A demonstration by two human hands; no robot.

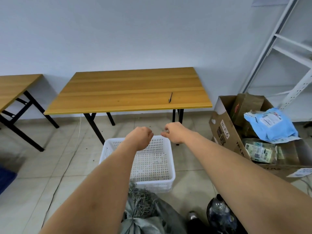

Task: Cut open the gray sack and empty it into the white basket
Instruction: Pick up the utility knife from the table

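Fingers of both hands are curled in, and neither hand plainly grips anything. The left hand [141,136] is balled into a loose fist; the right hand [174,132] has its fingertips drawn together toward the thumb, as if pinching, though whether something thin sits between them cannot be told. The two hands hang close together, just apart, above the far rim of the basket [170,169], with both bare forearms stretched out over it.

The basket sits on the tiled floor in front of the tabletop [131,88]; only small dark specks show on its perforated bottom. The sack [146,215] lies on the floor at the near side of the basket, its frayed, tied top touching or just short of the basket's near wall. A dark slim tool [170,97], too small to identify, lies near the right front edge of the tabletop. To the right stands an open carton [224,132] holding parcels, among them a blue mailer [271,125].
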